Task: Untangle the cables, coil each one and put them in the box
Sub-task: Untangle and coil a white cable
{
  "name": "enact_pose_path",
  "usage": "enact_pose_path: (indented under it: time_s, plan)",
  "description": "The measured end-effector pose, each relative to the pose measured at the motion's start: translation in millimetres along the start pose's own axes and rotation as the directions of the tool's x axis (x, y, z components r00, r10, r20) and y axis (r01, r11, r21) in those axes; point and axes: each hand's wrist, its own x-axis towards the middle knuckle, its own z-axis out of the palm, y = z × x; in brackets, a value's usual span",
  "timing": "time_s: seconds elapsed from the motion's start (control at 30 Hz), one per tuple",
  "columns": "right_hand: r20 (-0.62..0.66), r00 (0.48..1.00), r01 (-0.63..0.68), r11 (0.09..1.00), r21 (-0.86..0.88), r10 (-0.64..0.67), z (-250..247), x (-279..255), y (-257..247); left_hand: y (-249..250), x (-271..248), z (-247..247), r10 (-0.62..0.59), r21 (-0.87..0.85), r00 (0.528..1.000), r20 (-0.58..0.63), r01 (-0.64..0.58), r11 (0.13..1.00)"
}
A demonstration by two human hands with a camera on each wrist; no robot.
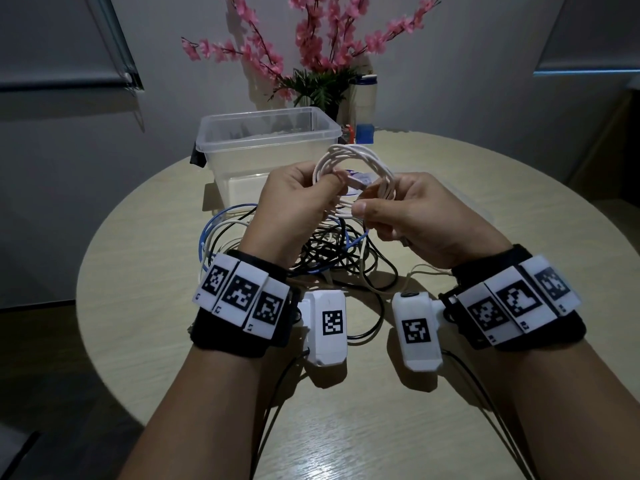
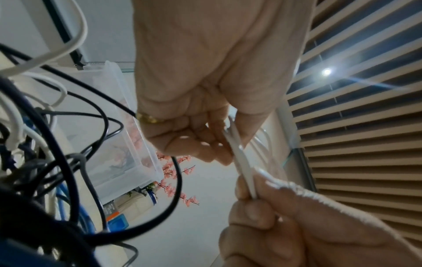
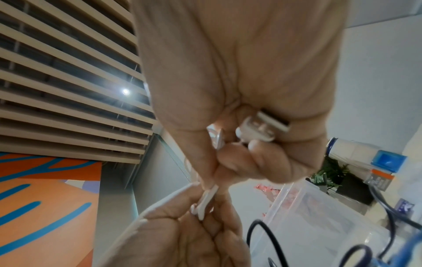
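A white cable wound into a coil (image 1: 356, 157) hangs in the air in front of the clear plastic box (image 1: 263, 142). My left hand (image 1: 332, 181) pinches the coil's left side; in the left wrist view its fingers (image 2: 200, 144) curl round flat white strands (image 2: 242, 162). My right hand (image 1: 367, 206) grips the lower right side, thumb on the strands. The right wrist view shows a white USB plug (image 3: 262, 128) tucked under my right hand's curled fingers. Under both hands a tangle (image 1: 332, 251) of black, blue and white cables lies on the round table (image 1: 502, 216).
Behind the box stand a vase of pink blossoms (image 1: 311, 46) and a bottle with a blue cap (image 1: 363, 105). A small black object (image 1: 198, 157) lies at the box's left corner. Loops of blue cable (image 1: 207, 233) spread left of the tangle. The table's curved edge runs close on the left.
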Motion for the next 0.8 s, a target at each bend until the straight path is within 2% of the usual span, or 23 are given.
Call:
enact_pose_path:
  time_s: [0.13, 0.2, 0.27, 0.37, 0.57, 0.8]
  plan:
    - [-0.065, 0.998, 0.004, 1.000, 0.012, -0.004, -11, -1, -3, 3, -2, -2, -0.095, -0.060, 0.986, 0.134, 0.104, 0.993]
    - [-0.077, 0.997, -0.003, 1.000, 0.005, 0.003, -14, -1, -3, 5, -3, -2, -0.114, -0.108, 0.969, 0.221, 0.141, 0.984]
    - [-0.077, 0.997, -0.004, 1.000, -0.012, 0.003, -13, -1, -1, 5, -4, -2, -0.109, -0.147, 0.962, 0.252, 0.150, 0.978]
    - [-0.088, 0.996, 0.007, 1.000, -0.020, -0.008, -12, -1, 1, 3, -4, -1, -0.092, -0.155, 0.967, 0.236, 0.131, 0.979]
    - [-0.092, 0.996, 0.011, 0.997, 0.071, -0.004, -8, 0, -1, 2, -4, 1, -0.081, -0.115, 0.975, 0.209, 0.107, 0.988]
    - [-0.059, 0.998, -0.009, 0.997, 0.079, 0.014, -5, -1, -3, 2, -4, 4, -0.011, -0.093, 0.998, 0.055, 0.016, 0.996]
